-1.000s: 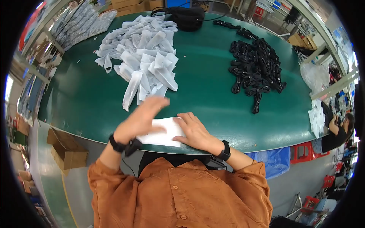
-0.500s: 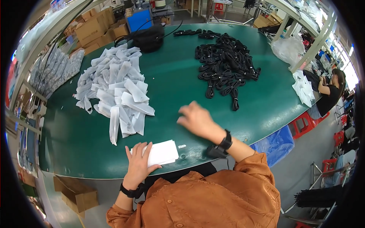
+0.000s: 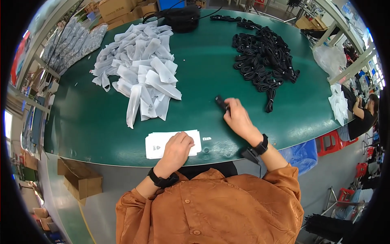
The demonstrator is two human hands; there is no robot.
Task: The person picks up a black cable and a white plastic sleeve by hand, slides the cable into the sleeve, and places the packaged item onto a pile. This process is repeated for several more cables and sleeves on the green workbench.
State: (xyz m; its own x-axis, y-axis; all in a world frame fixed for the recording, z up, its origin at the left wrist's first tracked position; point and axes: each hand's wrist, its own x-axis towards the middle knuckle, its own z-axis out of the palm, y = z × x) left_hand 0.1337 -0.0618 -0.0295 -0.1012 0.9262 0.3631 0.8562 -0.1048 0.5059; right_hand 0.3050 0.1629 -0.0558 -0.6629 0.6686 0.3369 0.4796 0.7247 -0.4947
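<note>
The left hand (image 3: 177, 149) lies flat, fingers loosely curled, pressing on a white flat bag (image 3: 161, 145) that sits at the near edge of the green table (image 3: 89, 126), at about 6 o'clock on its top; the hand covers the bag's right half and grips nothing; a small white label (image 3: 206, 139) lies just beside the bag toward 3 o'clock. The right hand (image 3: 239, 119) reaches out toward 1 o'clock, its fingers closed around a small black piece (image 3: 220, 103) whose end sticks out past the fingertips toward 11 o'clock; whether that piece is lifted or resting on the table cannot be told. A heap of black coiled cables (image 3: 262, 53) spreads at 1 o'clock on the table, well apart from the right hand; a pile of white bags (image 3: 140, 69) lies at 11 o'clock; a black pouch (image 3: 180, 18) sits at 12 o'clock on the far edge; a cardboard box (image 3: 79, 181) stands on the floor at 8 o'clock; another person (image 3: 363, 116) sits at 3 o'clock beyond the table's end.
</note>
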